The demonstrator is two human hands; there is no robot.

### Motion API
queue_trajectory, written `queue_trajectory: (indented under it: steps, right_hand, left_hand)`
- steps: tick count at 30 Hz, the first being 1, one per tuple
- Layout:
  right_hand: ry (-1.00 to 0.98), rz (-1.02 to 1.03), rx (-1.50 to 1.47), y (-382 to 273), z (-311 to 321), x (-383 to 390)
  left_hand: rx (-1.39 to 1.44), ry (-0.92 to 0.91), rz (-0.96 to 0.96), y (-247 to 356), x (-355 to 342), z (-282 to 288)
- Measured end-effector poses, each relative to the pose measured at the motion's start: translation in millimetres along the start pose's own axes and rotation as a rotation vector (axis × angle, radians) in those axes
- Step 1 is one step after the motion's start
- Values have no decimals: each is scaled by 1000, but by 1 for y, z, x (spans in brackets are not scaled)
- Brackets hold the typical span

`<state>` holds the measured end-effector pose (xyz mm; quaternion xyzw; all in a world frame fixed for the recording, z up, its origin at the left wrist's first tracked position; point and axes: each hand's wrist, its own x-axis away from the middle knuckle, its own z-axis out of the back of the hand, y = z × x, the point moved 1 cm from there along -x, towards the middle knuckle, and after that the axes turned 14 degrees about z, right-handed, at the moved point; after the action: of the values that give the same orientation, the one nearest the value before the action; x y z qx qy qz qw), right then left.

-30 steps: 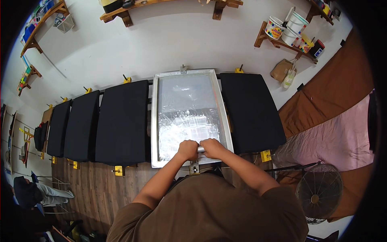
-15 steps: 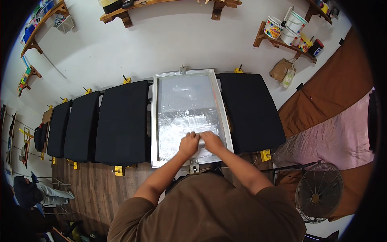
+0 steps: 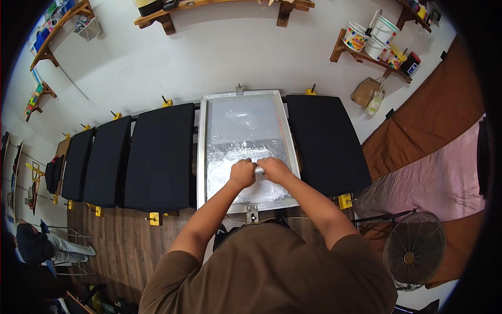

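A silver-framed printing screen (image 3: 201, 152) lies over one of the black padded boards, its mesh shiny with clear film or tape toward the near end. Both fists are on a squeegee (image 3: 259, 170), of which only a short silvery piece of handle shows between them. My left hand (image 3: 242, 172) is closed round its left part, and my right hand (image 3: 274, 170) grips close beside it. The squeegee's lower edge is hidden by my hands. Metal clamps hold the frame at its far end (image 3: 239, 90) and near end (image 3: 252, 213).
Black cloth-covered boards stand in a row to the left (image 3: 159, 157) and right (image 3: 328, 146), with yellow brackets (image 3: 154, 219). A caged fan (image 3: 414, 251) is at lower right. Tubs (image 3: 355, 36) sit on a wall shelf. Another person (image 3: 39, 243) is at far left.
Both hands have slid a short way forward over the screen with the squeegee, toward the frame's far end. My arms are stretched out further. The frame stays put on its board.
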<state>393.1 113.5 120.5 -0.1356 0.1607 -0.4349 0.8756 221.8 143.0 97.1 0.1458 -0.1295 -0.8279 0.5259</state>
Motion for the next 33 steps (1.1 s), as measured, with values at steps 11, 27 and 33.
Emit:
queue_trajectory:
  steps: [11, 27, 33]
  right_hand:
    - [-175, -65, -44, -27, -16, 42]
    - [35, -36, 1, -5, -18, 13]
    - [104, -76, -50, -56, -49, 75]
  left_hand:
    - [-112, -354, -3, 17, 41, 6]
    - [-99, -128, -42, 2, 9, 0]
    - [39, -38, -80, 16, 90, -7]
